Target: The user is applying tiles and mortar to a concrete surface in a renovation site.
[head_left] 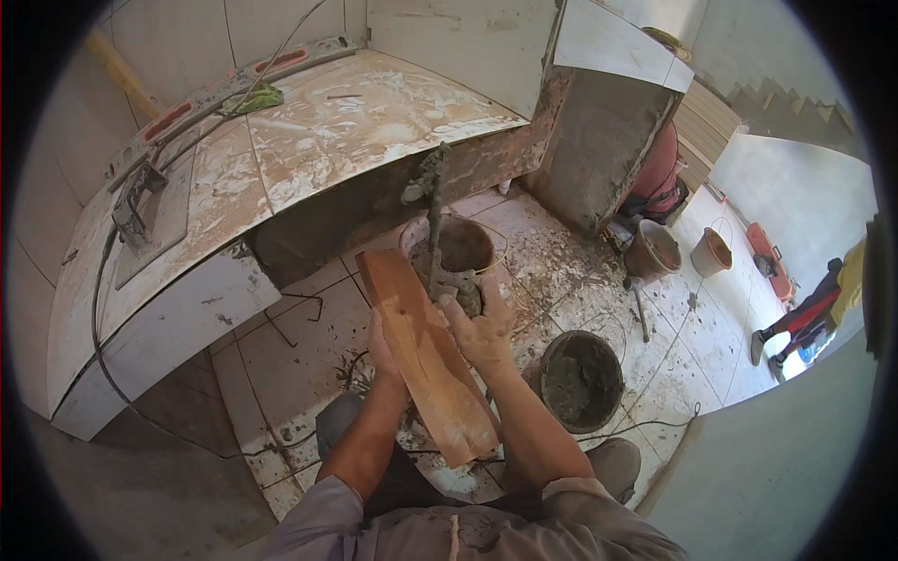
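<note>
A long reddish-brown wooden board [421, 360] slants in front of me, its far end beside the bucket under the counter. My left hand [382, 348] grips it along its left edge; the fingers behind the board are hidden. Closed around the handle end of a mortar-caked trowel [435, 224] is my right hand [485, 338], close against the board's right edge. The trowel's blade shows nearly edge-on, pointing away from me, with a lump of grey mortar on its left side near the tip.
A tiled counter [374, 98], smeared with mortar, carries a long spirit level [234, 93] and a handled tool [140, 210]. Buckets stand around: one under the counter [468, 245], one with dark mortar [582, 383]. A hammer-like tool [640, 304] and a cable [655, 424] lie on the floor. Another person [814, 318] is far right.
</note>
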The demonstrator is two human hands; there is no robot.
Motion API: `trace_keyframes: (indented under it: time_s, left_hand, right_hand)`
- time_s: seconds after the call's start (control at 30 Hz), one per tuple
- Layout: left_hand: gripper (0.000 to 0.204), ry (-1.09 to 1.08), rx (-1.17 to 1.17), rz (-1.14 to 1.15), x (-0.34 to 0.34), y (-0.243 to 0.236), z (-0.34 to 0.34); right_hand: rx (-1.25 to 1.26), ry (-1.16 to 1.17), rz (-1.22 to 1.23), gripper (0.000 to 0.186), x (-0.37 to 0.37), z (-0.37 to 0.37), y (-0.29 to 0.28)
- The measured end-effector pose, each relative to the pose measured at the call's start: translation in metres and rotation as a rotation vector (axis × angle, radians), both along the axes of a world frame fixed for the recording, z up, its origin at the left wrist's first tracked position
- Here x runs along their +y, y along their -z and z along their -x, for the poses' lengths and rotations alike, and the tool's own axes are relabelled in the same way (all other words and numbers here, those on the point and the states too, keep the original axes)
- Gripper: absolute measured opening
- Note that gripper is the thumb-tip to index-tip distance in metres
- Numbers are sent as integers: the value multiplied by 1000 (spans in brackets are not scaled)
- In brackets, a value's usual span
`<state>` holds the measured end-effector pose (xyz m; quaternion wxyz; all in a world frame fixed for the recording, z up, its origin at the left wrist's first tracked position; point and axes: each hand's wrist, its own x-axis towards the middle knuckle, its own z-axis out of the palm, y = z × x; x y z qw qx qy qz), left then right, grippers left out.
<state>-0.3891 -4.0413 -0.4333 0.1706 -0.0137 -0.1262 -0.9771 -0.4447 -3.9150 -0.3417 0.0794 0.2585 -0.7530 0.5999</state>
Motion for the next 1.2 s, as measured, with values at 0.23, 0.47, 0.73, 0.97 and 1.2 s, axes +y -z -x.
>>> trace_keyframes:
  time_s: [0.23,0.47,0.73,0.97,1.2]
  left_hand:
    - [58,-122,-157,5,-10,2,5]
    - [47,-208,-126,-7,-18,-7,5]
    - [45,-211,-190,5,-33,4,18]
    - [57,-176,-154,53,-40,28,23]
    - [65,1,-220,-3,-44,68,17]
  right_hand:
    - [134,156,-151,28,-17,0,6]
    - [224,120,-235,29,-36,-4,13]
    - [131,84,-348,29,-55,-25,6]
    - [356,-11,-359,34,-51,-35,14]
    - [386,-132,-402,30,-30,-46,32]
